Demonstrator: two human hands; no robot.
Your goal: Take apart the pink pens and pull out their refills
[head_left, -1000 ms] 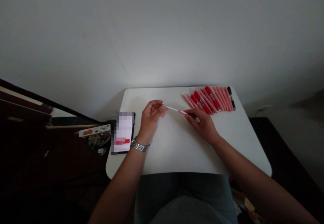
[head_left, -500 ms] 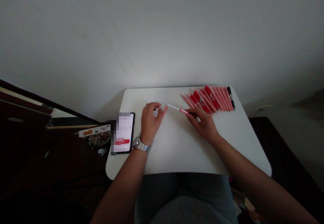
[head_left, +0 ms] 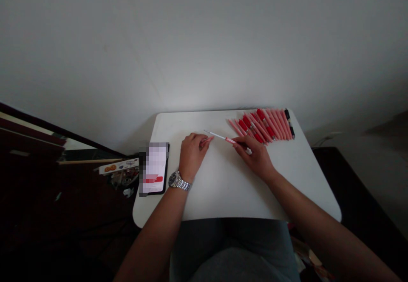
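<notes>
My right hand (head_left: 256, 158) is closed round the pink and white end of a pen (head_left: 230, 141). From that end a bare white refill (head_left: 217, 136) sticks out to the left, its thin tip pointing past my left hand. My left hand (head_left: 193, 154), with a metal watch on its wrist, pinches a small pink pen piece (head_left: 208, 140) between thumb and fingers. This piece lies just below the refill tip and looks apart from it. Part of it is hidden by the fingers.
A row of pink and red pens (head_left: 279, 124), with a black pen (head_left: 289, 124) at its right end, lies at the back right of the white table (head_left: 223, 192). A phone (head_left: 154, 169) with a lit screen rests on the left edge. The wall stands behind.
My left hand has turned and closed more round the pink piece, which now lies flatter. The refill tip now shows uncovered. My right hand has barely moved.
</notes>
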